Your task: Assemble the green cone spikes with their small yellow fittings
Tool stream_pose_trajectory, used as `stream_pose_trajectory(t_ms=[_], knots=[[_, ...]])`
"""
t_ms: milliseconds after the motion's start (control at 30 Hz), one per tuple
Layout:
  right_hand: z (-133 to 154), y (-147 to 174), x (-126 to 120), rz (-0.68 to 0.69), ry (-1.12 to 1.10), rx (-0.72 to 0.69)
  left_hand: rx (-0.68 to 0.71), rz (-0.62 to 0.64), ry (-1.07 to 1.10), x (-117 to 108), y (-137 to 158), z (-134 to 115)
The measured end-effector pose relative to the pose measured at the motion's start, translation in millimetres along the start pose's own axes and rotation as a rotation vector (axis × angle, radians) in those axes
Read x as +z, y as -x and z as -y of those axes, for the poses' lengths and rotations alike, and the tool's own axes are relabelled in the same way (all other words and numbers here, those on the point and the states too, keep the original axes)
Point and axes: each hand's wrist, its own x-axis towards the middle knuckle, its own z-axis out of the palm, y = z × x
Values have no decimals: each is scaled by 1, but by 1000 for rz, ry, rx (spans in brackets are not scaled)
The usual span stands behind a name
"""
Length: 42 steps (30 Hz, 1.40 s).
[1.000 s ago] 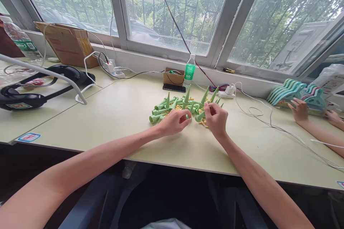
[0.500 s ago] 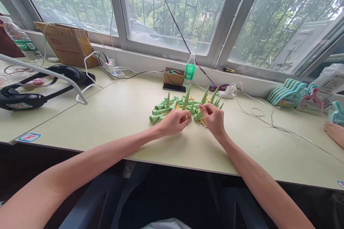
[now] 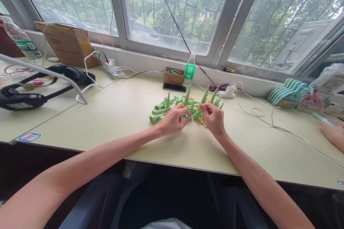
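Both my hands are at the near edge of a pile of green plastic plant-watering spikes and small yellow pieces. My left hand has its thumb and fingers curled round to the base of a green spike, which points up. To the right, my right hand pinches with thumb and forefinger beside the pile. Whatever lies in that pinch is too small or hidden to name. Several other spikes stand upright behind the hands, among them a tall cone.
Behind the pile are a black phone, a small cardboard box and a water bottle. A white cable crosses the right side. Another person's hand is at the far right; a black headset lies left.
My left fingers have opened slightly and shifted a little at the spike. My right hand has hardly moved. At the far right, the other person's hand has moved left.
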Motion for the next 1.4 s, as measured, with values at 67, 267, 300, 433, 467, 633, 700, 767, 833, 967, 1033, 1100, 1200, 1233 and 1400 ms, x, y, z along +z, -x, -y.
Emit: stream_pose_trajectory(t_ms=[67, 267, 300, 433, 467, 633, 700, 767, 833, 967, 1033, 1100, 1200, 1233, 1400], knots=[[0, 0, 0, -3, -3, 3, -4, 5, 12, 0, 0, 0], [1, 0, -1, -14, -6, -5, -4, 33, 47, -1, 1, 1], [0, -1, -1, -16, -6, -5, -3, 41, 53, -1, 1, 1], [-1, -1, -1, -11, -25, 4, -6, 50, 78, -1, 0, 0], [-2, -1, -1, -7, -34, 10, -6, 51, 80, -1, 0, 0], [-2, -1, -1, 17, -66, 42, -15, 82, 36, 0, -1, 1], [-1, -1, -1, 22, -64, 44, -21, 97, 18, 0, 0, 2], [-1, 0, -1, 19, -59, 40, -21, 101, 13, 0, 0, 2], [-1, 0, -1, 12, -60, 37, -16, 100, 14, 1, 0, 3], [-2, 0, -1, -6, -75, 40, 3, 94, 14, 1, 0, 3], [-2, 0, -1, -8, -75, 39, 14, 90, 16, 1, 0, 2], [-3, 0, -2, -8, -74, 37, 18, 89, 19, 1, 0, 2], [-4, 0, -2, -10, -67, 44, 13, 89, 23, 1, 0, 3], [-4, 0, -2, -8, -62, 49, 11, 91, 22, 1, 0, 3], [-1, -1, -2, 16, -44, 84, 18, 124, -3, 0, 1, 1]])
